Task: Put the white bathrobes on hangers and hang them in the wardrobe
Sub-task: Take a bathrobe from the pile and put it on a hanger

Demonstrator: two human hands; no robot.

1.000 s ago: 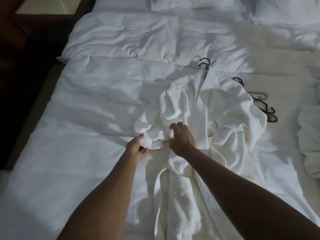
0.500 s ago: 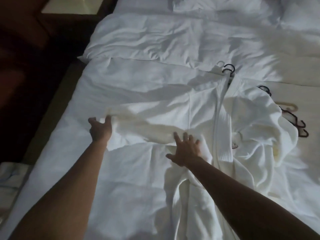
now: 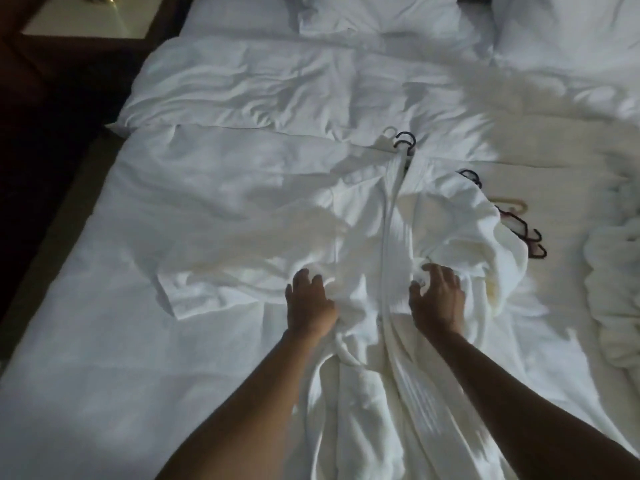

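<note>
- A white bathrobe [image 3: 374,237] lies spread on the bed [image 3: 104,341], centre of the frame, collar toward the top and hem running off the bottom edge.
- A dark hanger hook [image 3: 406,142] sticks out at the robe's collar, just above centre; the rest of that hanger is hidden under the fabric.
- The robe's left-of-frame sleeve [image 3: 221,282] lies stretched flat toward the left, its cuff end at mid-left.
- The right-of-frame side of the robe [image 3: 485,244] is bunched and folded over on itself.
- The left hand [image 3: 310,304] rests on the robe at the waist, left of the front band, fingers curled into a bunch of cloth; its grip holds the fabric.
- The right hand [image 3: 438,301] sits on the robe just right of the front band, fingers bent and spread, pinching a small fold at the fingertips; its grip also holds robe fabric.
- The robe's belt [image 3: 346,355] shows as a knotted lump just below the left hand.
- More dark hangers [image 3: 523,226] lie in a small pile on the bed at the right, partly covered by the robe's edge, with a pale hanger [image 3: 512,206] among them.
- Another heap of white cloth [image 3: 614,292] sits at the right edge; what it is cannot be told.
- A folded duvet [image 3: 277,81] crosses the upper frame, pillows [image 3: 377,12] beyond it.
- A nightstand [image 3: 90,19] shows at upper left.
</note>
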